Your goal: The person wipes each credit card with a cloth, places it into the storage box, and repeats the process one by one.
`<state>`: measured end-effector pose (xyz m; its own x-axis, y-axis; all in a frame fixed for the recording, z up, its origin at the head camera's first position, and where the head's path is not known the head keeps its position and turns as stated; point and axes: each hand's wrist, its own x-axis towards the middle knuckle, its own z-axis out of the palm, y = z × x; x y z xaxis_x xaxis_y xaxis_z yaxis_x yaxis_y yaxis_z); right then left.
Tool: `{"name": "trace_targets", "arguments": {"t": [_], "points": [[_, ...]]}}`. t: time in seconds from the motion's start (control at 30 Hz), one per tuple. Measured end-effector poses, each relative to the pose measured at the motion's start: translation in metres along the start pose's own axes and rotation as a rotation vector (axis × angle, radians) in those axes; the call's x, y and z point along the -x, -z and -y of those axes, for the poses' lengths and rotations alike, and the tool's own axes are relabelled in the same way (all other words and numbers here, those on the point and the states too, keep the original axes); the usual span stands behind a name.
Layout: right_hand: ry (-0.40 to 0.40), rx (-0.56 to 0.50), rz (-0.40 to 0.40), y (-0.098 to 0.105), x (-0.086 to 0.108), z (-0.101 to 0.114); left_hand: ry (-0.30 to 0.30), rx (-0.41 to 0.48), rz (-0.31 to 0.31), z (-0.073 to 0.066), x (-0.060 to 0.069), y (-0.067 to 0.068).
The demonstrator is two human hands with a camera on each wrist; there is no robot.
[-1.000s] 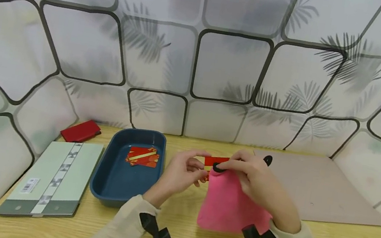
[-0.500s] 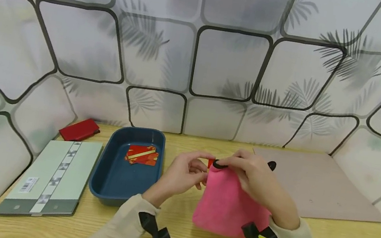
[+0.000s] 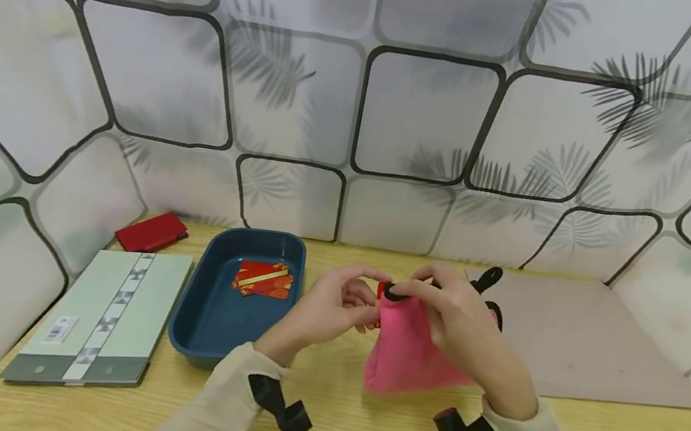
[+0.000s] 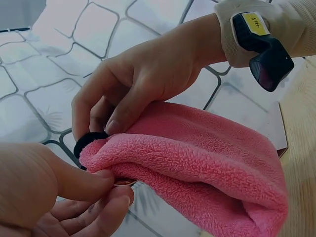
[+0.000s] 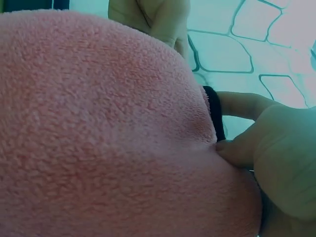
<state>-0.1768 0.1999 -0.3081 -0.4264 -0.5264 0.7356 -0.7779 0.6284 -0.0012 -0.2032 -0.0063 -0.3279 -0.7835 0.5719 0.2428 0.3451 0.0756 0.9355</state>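
Note:
My right hand (image 3: 461, 320) pinches the black-trimmed edge of a pink fleecy cloth (image 3: 407, 357), thumb and fingertips on the trim. Below that hand the cloth hangs in folds, and a black loop (image 3: 490, 278) stands out behind it. My left hand (image 3: 326, 310) is just left of the cloth and pinches a red card (image 3: 382, 291) between thumb and fingers. Only a sliver of the card shows; the cloth hides the rest. In the left wrist view the card's thin edge (image 4: 124, 182) lies against the cloth's underside.
A blue tray (image 3: 201, 332) to the left holds several red and gold cards (image 3: 264, 279). Beside it are a pale green folder (image 3: 99, 316) and a red wallet-like item (image 3: 151, 231). A flat pinkish-beige board (image 3: 596, 346) lies at the right, before a patterned backdrop.
The card, widely visible a second ago, is now almost covered by the cloth. The cloth's lower part has risen and bunched, and the black loop stands out more. Both hands kept their grips.

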Motion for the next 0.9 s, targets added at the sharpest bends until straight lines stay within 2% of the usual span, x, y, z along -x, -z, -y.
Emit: {"name": "trace_targets", "arguments": {"t": [0.17, 0.3, 0.67, 0.9], "points": [[0.070, -0.007, -0.054, -0.004, -0.004, 0.005, -0.016, -0.004, 0.009, 0.000, 0.000, 0.001], [0.086, -0.003, -0.053, -0.005, -0.006, 0.008, -0.014, 0.010, 0.040, 0.000, 0.002, 0.001], [0.022, 0.001, -0.003, 0.004, -0.005, 0.006, -0.023, 0.029, 0.035, -0.001, 0.003, 0.001], [-0.053, 0.022, 0.033, 0.017, -0.001, 0.002, -0.031, 0.052, 0.030, -0.002, 0.001, -0.001]]}}
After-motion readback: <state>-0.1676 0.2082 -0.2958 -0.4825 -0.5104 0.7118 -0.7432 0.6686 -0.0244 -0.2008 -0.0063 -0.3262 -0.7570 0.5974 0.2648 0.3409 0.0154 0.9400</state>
